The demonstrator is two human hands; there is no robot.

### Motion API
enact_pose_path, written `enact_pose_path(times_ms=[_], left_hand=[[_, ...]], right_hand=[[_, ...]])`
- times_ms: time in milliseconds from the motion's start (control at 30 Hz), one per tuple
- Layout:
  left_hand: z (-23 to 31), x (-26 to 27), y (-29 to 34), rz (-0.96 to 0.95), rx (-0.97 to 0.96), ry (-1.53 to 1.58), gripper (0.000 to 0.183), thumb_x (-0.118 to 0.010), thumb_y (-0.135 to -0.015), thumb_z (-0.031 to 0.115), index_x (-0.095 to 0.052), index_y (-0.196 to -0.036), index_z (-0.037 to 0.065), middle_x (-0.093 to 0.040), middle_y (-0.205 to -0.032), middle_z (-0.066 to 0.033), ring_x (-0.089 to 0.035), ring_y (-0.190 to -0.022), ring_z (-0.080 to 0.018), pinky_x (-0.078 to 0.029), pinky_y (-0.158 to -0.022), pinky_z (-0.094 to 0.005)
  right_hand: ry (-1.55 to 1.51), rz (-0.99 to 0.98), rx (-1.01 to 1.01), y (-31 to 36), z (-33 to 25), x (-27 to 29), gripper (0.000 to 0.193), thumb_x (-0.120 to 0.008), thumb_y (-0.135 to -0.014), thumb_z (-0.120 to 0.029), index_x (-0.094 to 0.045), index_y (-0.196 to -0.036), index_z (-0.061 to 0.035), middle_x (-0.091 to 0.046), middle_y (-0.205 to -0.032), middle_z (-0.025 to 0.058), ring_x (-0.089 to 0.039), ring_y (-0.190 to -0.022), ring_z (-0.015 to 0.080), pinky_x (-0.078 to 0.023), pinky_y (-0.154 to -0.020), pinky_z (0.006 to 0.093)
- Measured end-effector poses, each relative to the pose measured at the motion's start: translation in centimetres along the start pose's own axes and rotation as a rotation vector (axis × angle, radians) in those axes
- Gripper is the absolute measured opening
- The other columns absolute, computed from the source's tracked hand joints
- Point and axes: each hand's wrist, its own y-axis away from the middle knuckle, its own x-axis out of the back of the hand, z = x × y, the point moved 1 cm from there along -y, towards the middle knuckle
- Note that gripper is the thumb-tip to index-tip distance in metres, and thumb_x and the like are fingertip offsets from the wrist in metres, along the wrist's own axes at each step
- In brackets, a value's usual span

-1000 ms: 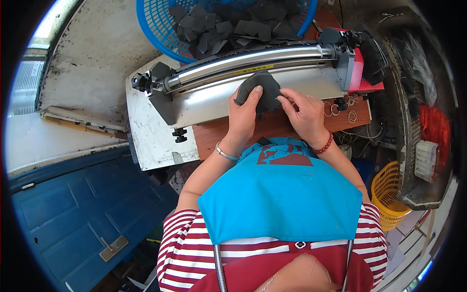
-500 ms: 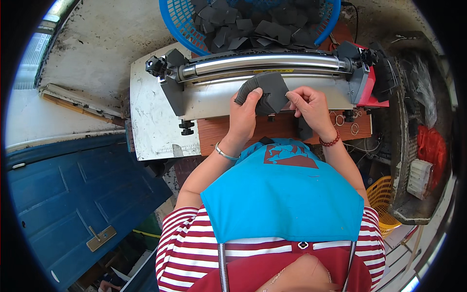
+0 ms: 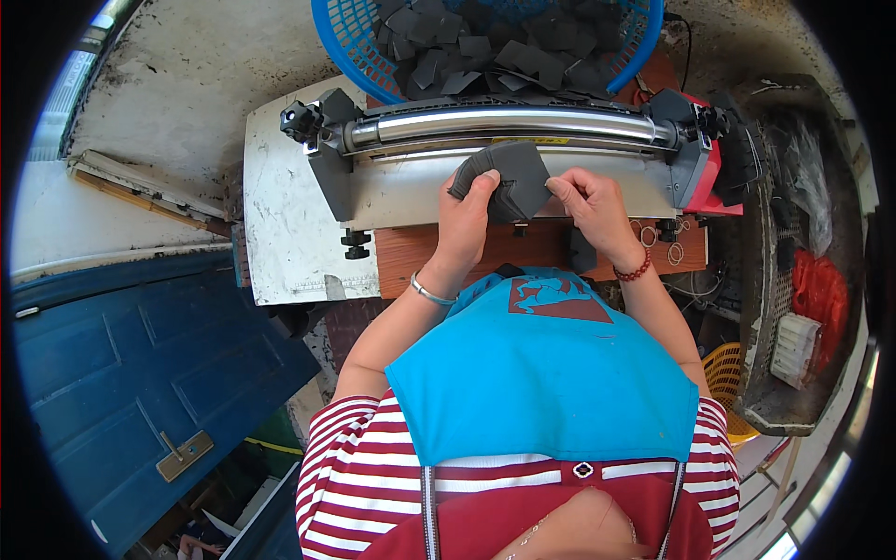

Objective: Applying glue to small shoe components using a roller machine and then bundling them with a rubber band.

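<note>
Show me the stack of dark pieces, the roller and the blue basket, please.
Stack (image 3: pixel 525 182): head view, on the flat face of its front piece.
Roller (image 3: pixel 509 120): head view, on the middle of its shiny barrel.
Blue basket (image 3: pixel 358 47): head view, on its left wall.

A reddish-brown wooden bench carries the load, its left part white and scuffed, a pale panel with ruler-like marks along its front edge. Across both parts sits 1 long metal roller machine, its front plate covering much of the wood. Near the right front edge, at least 3 pale rings lie on the wood. Behind the machine stands 1 blue basket; its base is hidden, but brown wood shows just beside its right side.
</note>
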Motion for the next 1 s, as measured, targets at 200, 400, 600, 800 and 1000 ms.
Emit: enact_pose_path(times_ms=[200, 400, 600, 800, 1000], left_hand=[[0.5, 0.3, 0.1, 0.026, 0.007, -0.039, 0.025, -0.049, -0.094, 0.013, -0.061, -0.11, -0.002, -0.067, -0.091, -0.0102, -0.067, -0.073, -0.0161, -0.058, -0.053, -0.0293], [0.7, 1.9, 0.1, 0.091, -0.126, -0.137, 0.025, -0.05, -0.094, 0.015, -0.062, -0.109, -0.001, -0.067, -0.09, -0.0089, -0.067, -0.072, -0.0152, -0.057, -0.052, -0.0269], [1.1, 0.8, 0.1, 0.084, -0.046, -0.088, 0.023, -0.052, -0.094, 0.016, -0.059, -0.11, 0.0, -0.064, -0.087, -0.007, -0.063, -0.069, -0.0126, -0.053, -0.051, -0.0245], [1.1, 0.6, 0.0, 0.081, 0.016, -0.055, 0.024, -0.052, -0.095, 0.017, -0.059, -0.112, 0.001, -0.065, -0.09, -0.0069, -0.065, -0.072, -0.0124, -0.055, -0.053, -0.0248], [1.3, 1.4, 0.1, 0.126, 0.008, -0.12, 0.023, -0.053, -0.095, 0.019, -0.059, -0.111, 0.003, -0.066, -0.091, -0.0059, -0.065, -0.073, -0.0117, -0.056, -0.053, -0.0247]], right_hand=[[0.036, -0.014, 0.025, -0.2, -0.2, 0.1, 0.028, -0.062, -0.093, -0.023, -0.065, -0.079, 0.0004, -0.057, -0.061, 0.0014, -0.048, -0.056, 0.0064, -0.039, -0.052, 0.0242], [0.112, -0.122, -0.185, -2.2, 1.0, 2.9, 0.033, -0.064, -0.091, -0.028, -0.065, -0.076, 0.0014, -0.058, -0.057, 0.0025, -0.052, -0.05, 0.0081, -0.042, -0.049, 0.0251], [0.336, -0.041, -0.095, -4.8, 1.6, 0.9, 0.042, -0.059, -0.092, -0.039, -0.065, -0.073, -0.0025, -0.06, -0.057, 0.0017, -0.054, -0.048, 0.0081, -0.041, -0.046, 0.0252], [-0.05, -0.209, -0.027, -3.0, -0.3, -0.6, 0.033, -0.063, -0.093, -0.029, -0.063, -0.072, -0.0028, -0.057, -0.056, -0.0009, -0.048, -0.046, 0.0041, -0.037, -0.043, 0.0219], [0.077, -0.365, -0.369, -4.3, 1.6, 2.8, 0.034, -0.065, -0.09, -0.024, -0.06, -0.062, -0.004, -0.055, -0.052, 0.0005, -0.048, -0.044, 0.0046, -0.034, -0.04, 0.0206]])
